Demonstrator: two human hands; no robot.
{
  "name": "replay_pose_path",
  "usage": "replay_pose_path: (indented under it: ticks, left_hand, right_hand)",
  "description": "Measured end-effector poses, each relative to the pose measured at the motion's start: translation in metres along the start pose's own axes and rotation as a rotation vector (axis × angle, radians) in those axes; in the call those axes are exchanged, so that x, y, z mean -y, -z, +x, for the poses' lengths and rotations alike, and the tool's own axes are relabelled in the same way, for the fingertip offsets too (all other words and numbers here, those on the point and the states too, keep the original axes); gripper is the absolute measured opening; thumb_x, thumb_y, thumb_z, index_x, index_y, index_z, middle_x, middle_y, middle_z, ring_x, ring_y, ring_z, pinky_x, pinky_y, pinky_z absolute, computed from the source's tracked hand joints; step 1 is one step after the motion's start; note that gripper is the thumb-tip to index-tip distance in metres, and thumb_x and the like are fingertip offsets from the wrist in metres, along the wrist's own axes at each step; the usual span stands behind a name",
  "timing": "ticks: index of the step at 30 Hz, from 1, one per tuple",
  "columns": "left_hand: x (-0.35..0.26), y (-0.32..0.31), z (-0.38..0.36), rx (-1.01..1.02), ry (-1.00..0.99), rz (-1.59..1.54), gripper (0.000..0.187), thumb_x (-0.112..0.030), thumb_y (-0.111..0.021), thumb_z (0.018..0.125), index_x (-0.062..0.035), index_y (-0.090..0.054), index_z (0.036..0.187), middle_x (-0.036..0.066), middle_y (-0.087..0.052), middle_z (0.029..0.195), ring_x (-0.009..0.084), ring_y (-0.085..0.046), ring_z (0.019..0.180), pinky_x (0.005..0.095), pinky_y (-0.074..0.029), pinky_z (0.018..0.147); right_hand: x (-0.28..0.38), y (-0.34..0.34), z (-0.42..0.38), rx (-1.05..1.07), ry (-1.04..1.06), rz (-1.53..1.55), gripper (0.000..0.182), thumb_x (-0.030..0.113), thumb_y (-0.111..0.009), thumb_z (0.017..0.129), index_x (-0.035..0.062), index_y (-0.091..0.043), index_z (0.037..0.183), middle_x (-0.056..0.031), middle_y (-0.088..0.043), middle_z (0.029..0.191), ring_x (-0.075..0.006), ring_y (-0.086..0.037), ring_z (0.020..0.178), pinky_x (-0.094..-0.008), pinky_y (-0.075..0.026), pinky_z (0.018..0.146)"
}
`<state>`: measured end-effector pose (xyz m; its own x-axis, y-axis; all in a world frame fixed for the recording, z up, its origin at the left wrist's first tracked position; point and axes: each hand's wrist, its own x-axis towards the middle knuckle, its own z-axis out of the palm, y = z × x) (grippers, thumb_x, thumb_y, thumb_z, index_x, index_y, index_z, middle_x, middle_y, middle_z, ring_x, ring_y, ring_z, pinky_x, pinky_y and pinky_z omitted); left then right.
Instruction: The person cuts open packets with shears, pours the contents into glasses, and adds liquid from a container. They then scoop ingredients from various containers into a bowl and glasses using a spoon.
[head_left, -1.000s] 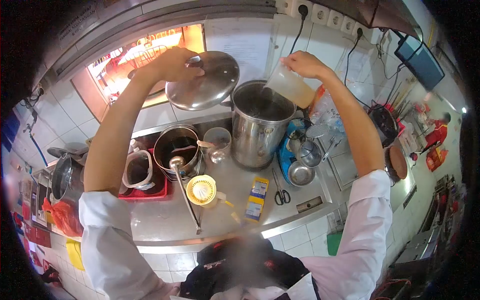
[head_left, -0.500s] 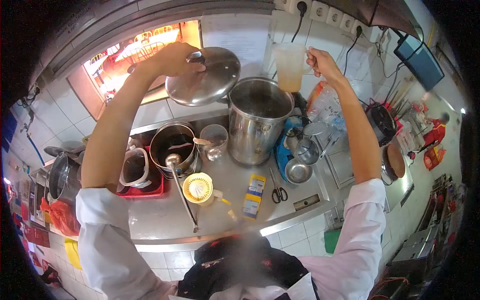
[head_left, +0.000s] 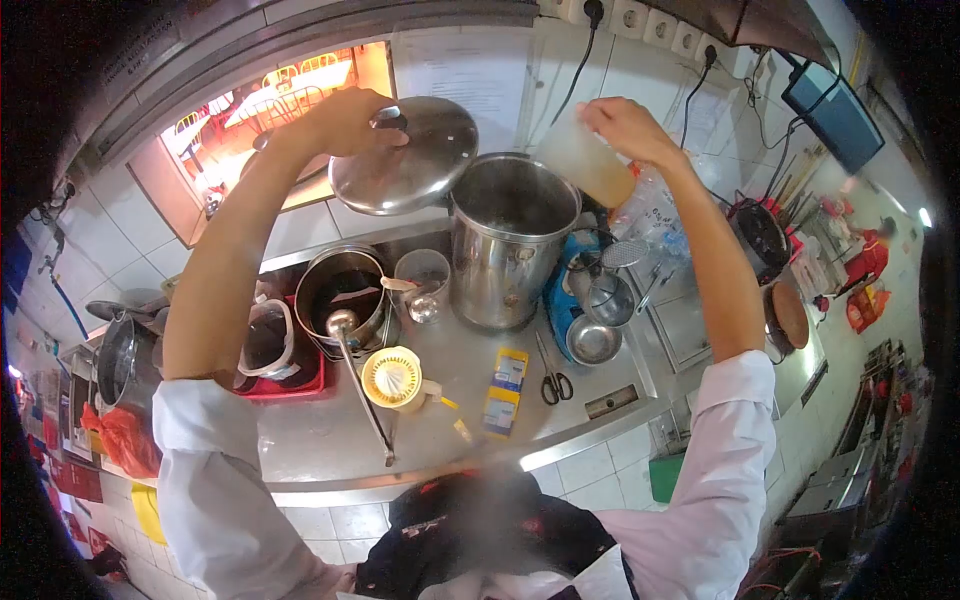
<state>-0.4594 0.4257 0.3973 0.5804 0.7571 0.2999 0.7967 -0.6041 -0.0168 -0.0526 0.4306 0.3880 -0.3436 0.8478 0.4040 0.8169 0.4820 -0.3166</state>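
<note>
Bench [head_left: 310, 440] is bearing the pot [head_left: 505, 260]; beside it, my left hand [head_left: 345, 122] is gripping a lid [head_left: 425, 165], my right hand [head_left: 628, 128] holding a tilted jug [head_left: 585, 165] — ideally steadily.

Both arms raised, left hand [head_left: 350, 122] gripping, right hand [head_left: 622, 127] clenched

The single wide, rounded view looks forward and steeply down from the head.
</note>
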Motion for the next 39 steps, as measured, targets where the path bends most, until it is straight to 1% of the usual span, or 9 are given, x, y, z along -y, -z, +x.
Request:
replay_pose_path:
  ticks: [1, 4, 10, 12, 17, 23, 25, 28, 39]
  left_hand:
    - [-0.001, 0.001, 0.0, 0.0, 0.0, 0.001, 0.037, -0.038, -0.068, 0.085, -0.007, -0.068, 0.104, 0.019, -0.069, 0.09, 0.0372, -0.065, 0.089, 0.0454, -0.049, 0.082]
    - [-0.002, 0.005, 0.0, 0.101, 0.064, -0.017, 0.046, -0.046, -0.069, 0.083, -0.0121, -0.069, 0.115, 0.017, -0.07, 0.103, 0.0345, -0.066, 0.097, 0.0449, -0.051, 0.087]
    - [-0.007, 0.009, -0.003, 0.086, 0.027, -0.03, 0.043, -0.044, -0.069, 0.083, -0.0142, -0.07, 0.115, 0.016, -0.07, 0.103, 0.034, -0.066, 0.097, 0.0448, -0.051, 0.087]
    - [-0.012, 0.011, -0.006, 0.054, 0.043, -0.036, 0.039, -0.039, -0.069, 0.085, -0.0053, -0.067, 0.106, 0.021, -0.068, 0.097, 0.0363, -0.064, 0.094, 0.0446, -0.049, 0.085]
    - [-0.009, 0.012, -0.006, 0.064, 0.035, -0.013, 0.041, -0.042, -0.068, 0.085, -0.0111, -0.068, 0.111, 0.019, -0.069, 0.099, 0.0343, -0.065, 0.095, 0.0442, -0.05, 0.086]
    - [-0.004, 0.008, -0.004, 0.037, 0.024, 0.018, 0.042, -0.043, -0.068, 0.084, -0.0156, -0.07, 0.116, 0.016, -0.071, 0.1, 0.0335, -0.067, 0.094, 0.0444, -0.051, 0.085]
    - [-0.005, 0.008, -0.001, 0.056, 0.02, 0.024, 0.043, -0.044, -0.067, 0.085, -0.0147, -0.07, 0.116, 0.017, -0.071, 0.099, 0.0341, -0.067, 0.093, 0.0449, -0.051, 0.084]
    - [-0.008, 0.004, 0.005, 0.041, 0.031, 0.044, 0.045, -0.046, -0.066, 0.086, -0.012, -0.069, 0.114, 0.018, -0.07, 0.097, 0.0356, -0.066, 0.093, 0.0457, -0.051, 0.084]
    - [-0.033, -0.01, 0.037, 0.05, -0.034, 0.017, 0.052, -0.052, -0.06, 0.087, -0.008, -0.069, 0.113, 0.02, -0.069, 0.098, 0.0387, -0.065, 0.095, 0.0462, -0.05, 0.086]
  right_hand:
    - [0.005, -0.002, 0.001, 0.046, 0.047, -0.132, 0.051, 0.051, -0.047, 0.097, 0.0064, -0.07, 0.089, -0.0129, -0.07, 0.084, -0.0325, -0.066, 0.082, -0.0427, -0.05, 0.077]
    - [0.013, -0.012, 0.006, 0.118, -0.023, -0.217, 0.047, 0.048, -0.048, 0.097, 0.008, -0.071, 0.089, -0.0144, -0.07, 0.085, -0.0364, -0.066, 0.084, -0.0462, -0.049, 0.079]
    - [0.031, -0.019, 0.007, 0.2, -0.008, -0.314, 0.047, 0.046, -0.048, 0.097, 0.0058, -0.07, 0.09, -0.0153, -0.069, 0.082, -0.0362, -0.065, 0.08, -0.0443, -0.049, 0.074]
    - [0.028, -0.022, 0.01, 0.201, -0.013, -0.314, 0.047, 0.046, -0.047, 0.097, 0.0054, -0.07, 0.09, -0.0155, -0.069, 0.082, -0.0361, -0.065, 0.08, -0.0441, -0.049, 0.074]
    - [0.007, -0.024, 0.016, 0.178, -0.013, -0.214, 0.049, 0.047, -0.047, 0.097, 0.0037, -0.07, 0.089, -0.0184, -0.069, 0.085, -0.0377, -0.065, 0.084, -0.0466, -0.049, 0.08]
    - [-0.023, -0.015, 0.008, 0.035, -0.112, 0.152, 0.053, 0.046, -0.045, 0.097, -0.0018, -0.067, 0.102, -0.0141, -0.066, 0.078, -0.0265, -0.063, 0.077, -0.0409, -0.049, 0.071]
    - [-0.028, -0.013, 0.004, -0.056, -0.311, 0.387, 0.049, 0.046, -0.044, 0.098, 0.0011, -0.063, 0.091, -0.0044, -0.059, 0.074, -0.0148, -0.055, 0.065, -0.0327, -0.045, 0.057]
    - [-0.034, -0.004, -0.003, -0.061, -0.293, 0.633, 0.04, 0.042, -0.044, 0.1, 0.0091, -0.054, 0.081, 0.0018, -0.052, 0.07, -0.007, -0.043, 0.056, -0.0258, -0.037, 0.047]
    - [-0.039, 0.009, -0.022, -0.321, -0.224, 0.933, 0.035, 0.039, -0.043, 0.102, 0.0137, -0.048, 0.077, 0.0029, -0.05, 0.066, -0.0052, -0.035, 0.05, -0.0233, -0.034, 0.044]
